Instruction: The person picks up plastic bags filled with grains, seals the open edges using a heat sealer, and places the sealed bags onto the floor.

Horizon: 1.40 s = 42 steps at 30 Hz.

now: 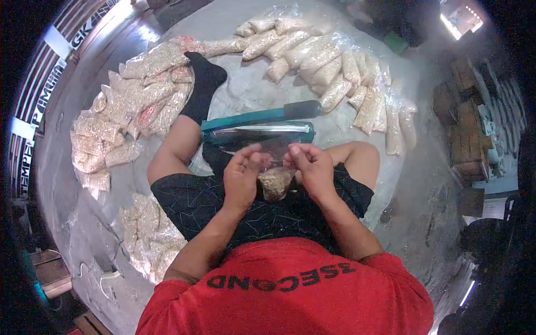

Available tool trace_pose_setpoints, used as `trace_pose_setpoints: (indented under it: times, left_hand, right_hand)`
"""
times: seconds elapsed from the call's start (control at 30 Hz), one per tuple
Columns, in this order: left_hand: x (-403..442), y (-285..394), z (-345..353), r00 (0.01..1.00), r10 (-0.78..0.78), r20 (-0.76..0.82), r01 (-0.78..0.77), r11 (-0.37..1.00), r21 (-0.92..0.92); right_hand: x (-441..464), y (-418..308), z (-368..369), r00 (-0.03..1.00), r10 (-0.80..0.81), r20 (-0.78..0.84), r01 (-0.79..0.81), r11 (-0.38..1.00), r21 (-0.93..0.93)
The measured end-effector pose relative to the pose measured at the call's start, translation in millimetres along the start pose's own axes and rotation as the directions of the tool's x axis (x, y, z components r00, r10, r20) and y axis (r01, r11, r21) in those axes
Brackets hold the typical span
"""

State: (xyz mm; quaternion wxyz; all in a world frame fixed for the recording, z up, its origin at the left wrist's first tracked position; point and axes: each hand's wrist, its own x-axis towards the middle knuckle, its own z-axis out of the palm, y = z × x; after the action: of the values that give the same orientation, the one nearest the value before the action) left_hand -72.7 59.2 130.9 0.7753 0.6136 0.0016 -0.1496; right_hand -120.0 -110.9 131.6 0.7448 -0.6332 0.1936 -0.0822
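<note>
First inspector: How did the hands stand?

Second inspector: The left hand (240, 178) was nearly closed, thumb and fingers pinching one side of the clear bag (274, 183)'s upper edge. The right hand (314, 170) pinched the other side likewise.

First inspector: And the bag's position?

Second inspector: It hung between the hands, above the lap, its pale pieces gathered low. The sealer (257, 116) lay just beyond, its arm raised from the base (309, 133). Filled bags (139, 100) were spread around the person's legs. Whether the clear bag touched the sealer could not be told.

First inspector: What did sound handling require, in the inspector's judgement?

Second inspector: Even, gentle tension, with both grips level and the plastic flat between them. Pieces were best kept well below the edge; a crease or uneven pull risked a crooked top or spillage.
</note>
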Motion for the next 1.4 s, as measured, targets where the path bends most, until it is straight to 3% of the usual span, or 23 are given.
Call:
trace_pose_setpoints:
  times: [0.07, 0.13, 0.23, 0.27, 0.3, 0.33, 0.37, 0.43, 0.47, 0.53, 0.63, 0.73, 0.83, 0.87, 0.93, 1.03, 1.07, 1.17, 1.2, 1.23, 1.3, 1.33, 1.4]
  left_hand:
    - [2.6, -9.1, 3.8, 1.0, -0.009, 0.016, 0.009, 1.0, 0.005]
    - [10.2, -18.2, 7.6, 0.989, -0.102, -0.107, 0.102, 0.995, -0.012]
    - [39.2, -40.3, 13.7, 0.972, -0.151, -0.182, 0.149, 0.989, -0.024]
    - [53.5, -53.3, 15.8, 0.945, -0.257, -0.202, 0.223, 0.959, -0.177]
    - [66.8, -67.4, 14.3, 0.945, -0.259, -0.2, 0.225, 0.958, -0.178]
    - [80.4, -81.7, 10.3, 0.941, -0.25, -0.227, 0.231, 0.967, -0.109]
    - [94.0, -98.4, 5.2, 0.937, -0.239, -0.253, 0.237, 0.971, -0.039]
    - [108.0, -103.7, 6.5, 0.939, -0.254, -0.232, 0.232, 0.965, -0.118]
    - [112.6, -107.7, 8.2, 0.931, -0.264, -0.254, 0.252, 0.965, -0.078]
    - [114.0, -106.0, 13.7, 0.918, -0.278, -0.282, 0.279, 0.96, -0.037]
    - [119.1, -116.0, 15.1, 0.928, -0.243, -0.283, 0.228, 0.97, -0.086]
    - [124.0, -122.1, 14.3, 0.937, -0.208, -0.279, 0.214, 0.977, -0.008]
    - [125.6, -130.0, 12.9, 0.941, -0.149, -0.303, 0.179, 0.981, 0.075]
    - [127.2, -132.5, 10.4, 0.945, -0.105, -0.311, 0.169, 0.967, 0.188]
    - [127.0, -131.2, 10.9, 0.948, -0.062, -0.314, 0.16, 0.941, 0.298]
    - [123.0, -127.1, 13.8, 0.934, -0.099, -0.345, 0.176, 0.964, 0.2]
    - [122.5, -125.2, 12.5, 0.934, -0.056, -0.352, 0.178, 0.93, 0.323]
    - [126.3, -134.5, 7.3, 0.927, -0.009, -0.376, 0.202, 0.854, 0.479]
    - [127.6, -139.2, 5.4, 0.927, -0.002, -0.376, 0.218, 0.817, 0.533]
    - [124.7, -134.6, 6.5, 0.923, -0.011, -0.384, 0.229, 0.817, 0.529]
    - [118.1, -117.1, 14.7, 0.922, -0.052, -0.384, 0.229, 0.873, 0.431]
    - [126.4, -140.3, 7.8, 0.922, -0.079, -0.379, 0.227, 0.903, 0.365]
    - [128.8, -149.0, 6.0, 0.925, -0.088, -0.37, 0.215, 0.924, 0.316]
  right_hand:
    - [8.1, 9.7, -3.4, 1.0, 0.011, -0.01, -0.01, 1.0, 0.018]
    - [16.3, 23.0, -2.5, 0.999, 0.027, -0.017, -0.027, 0.999, 0.037]
    - [37.9, 56.1, 6.6, 0.984, -0.011, -0.178, 0.016, 1.0, 0.022]
    - [45.8, 62.9, 11.3, 0.971, 0.079, -0.227, -0.068, 0.996, 0.057]
    - [55.2, 72.1, 13.2, 0.947, 0.169, -0.272, -0.147, 0.984, 0.096]
    - [69.2, 92.1, 10.1, 0.955, 0.075, -0.287, -0.118, 0.984, -0.137]
    - [80.7, 108.4, 9.5, 0.955, 0.074, -0.289, -0.118, 0.983, -0.138]
    - [95.1, 118.6, 14.4, 0.941, 0.016, -0.337, -0.083, 0.979, -0.185]
    - [99.9, 123.3, 13.0, 0.941, 0.019, -0.337, -0.085, 0.979, -0.184]
    - [99.7, 108.4, 18.2, 0.921, 0.177, -0.347, -0.179, 0.984, 0.026]
    - [101.3, 107.2, 15.8, 0.924, 0.179, -0.337, -0.162, 0.984, 0.078]
    - [107.6, 115.8, 10.2, 0.922, 0.182, -0.342, -0.207, 0.978, -0.037]
    - [108.1, 114.2, 6.9, 0.925, 0.225, -0.307, -0.231, 0.973, 0.017]
    - [110.4, 119.5, 4.6, 0.924, 0.226, -0.309, -0.232, 0.973, 0.017]
    - [114.7, 129.0, 0.2, 0.932, 0.131, -0.337, -0.211, 0.954, -0.213]
    - [102.8, 110.1, -5.8, 0.944, 0.109, -0.313, -0.155, 0.979, -0.129]
    - [93.4, 96.2, -7.2, 0.946, 0.107, -0.307, -0.156, 0.978, -0.139]
    - [74.3, 47.3, -9.1, 0.77, -0.34, -0.54, 0.104, 0.902, -0.419]
    - [72.3, 33.4, -10.2, 0.689, -0.449, -0.569, 0.175, 0.865, -0.471]
    - [72.0, 13.4, -11.0, 0.696, -0.444, -0.564, 0.168, 0.865, -0.474]
    - [80.4, -31.2, -10.6, 0.467, -0.877, -0.115, 0.555, 0.392, -0.733]
    - [87.2, -50.8, -7.0, 0.465, -0.878, -0.115, 0.554, 0.39, -0.735]
    - [104.5, -78.7, 0.0, 0.537, -0.811, 0.234, 0.588, 0.16, -0.793]
